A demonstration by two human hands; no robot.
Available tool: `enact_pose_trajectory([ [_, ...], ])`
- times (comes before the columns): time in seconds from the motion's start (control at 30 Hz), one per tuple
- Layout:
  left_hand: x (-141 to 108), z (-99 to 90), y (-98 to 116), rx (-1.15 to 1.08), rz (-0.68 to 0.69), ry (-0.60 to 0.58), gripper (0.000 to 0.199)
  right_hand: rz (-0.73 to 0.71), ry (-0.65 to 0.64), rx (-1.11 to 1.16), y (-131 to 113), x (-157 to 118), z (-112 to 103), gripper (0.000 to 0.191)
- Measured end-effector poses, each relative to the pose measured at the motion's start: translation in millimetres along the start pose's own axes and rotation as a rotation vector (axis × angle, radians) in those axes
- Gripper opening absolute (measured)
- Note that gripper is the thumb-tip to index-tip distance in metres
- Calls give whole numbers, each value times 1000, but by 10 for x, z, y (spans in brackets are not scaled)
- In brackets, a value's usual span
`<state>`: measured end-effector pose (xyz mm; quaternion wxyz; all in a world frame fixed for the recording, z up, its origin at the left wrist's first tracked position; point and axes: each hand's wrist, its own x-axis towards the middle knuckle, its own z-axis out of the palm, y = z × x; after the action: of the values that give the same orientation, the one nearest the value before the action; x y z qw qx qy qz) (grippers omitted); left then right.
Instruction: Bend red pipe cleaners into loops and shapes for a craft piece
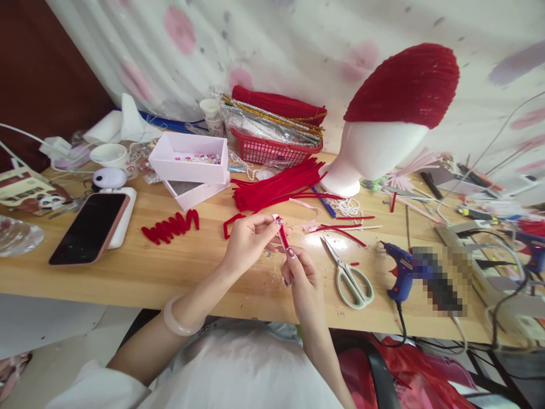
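Strip (pixel 284 237), red, pinched in left hand (pixel 251 237) and right hand (pixel 304 278), lower end hidden, glue gun (pixel 402 271) partly pixelated

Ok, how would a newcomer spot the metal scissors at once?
On the wooden table, find the white mannequin head wearing a red cap. Nearer the camera, between the right hand and a blue glue gun, lie the metal scissors. Two pale green looped handles set them apart from the gun.

Misc., L end of my table (pixel 128 278)
Phone (pixel 87 230), dark screen, partly on white block (pixel 129 213); panda pkt. (pixel 34 196) nearby; spotted curtain (pixel 293 45) behind.
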<state>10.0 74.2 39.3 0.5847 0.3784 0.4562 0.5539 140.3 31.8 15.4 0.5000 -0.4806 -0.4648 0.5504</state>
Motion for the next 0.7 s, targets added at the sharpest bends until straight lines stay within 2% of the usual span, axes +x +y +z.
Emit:
enact_pose_trajectory([
  [0.3,-5,-8,-24,-12,-11,-10,22,18,-14,35,11,-11,-40,21],
  [0.7,-15,-16,-28,-32,-39,-18,25,57,-6,38,41,-22,-73,27],
])
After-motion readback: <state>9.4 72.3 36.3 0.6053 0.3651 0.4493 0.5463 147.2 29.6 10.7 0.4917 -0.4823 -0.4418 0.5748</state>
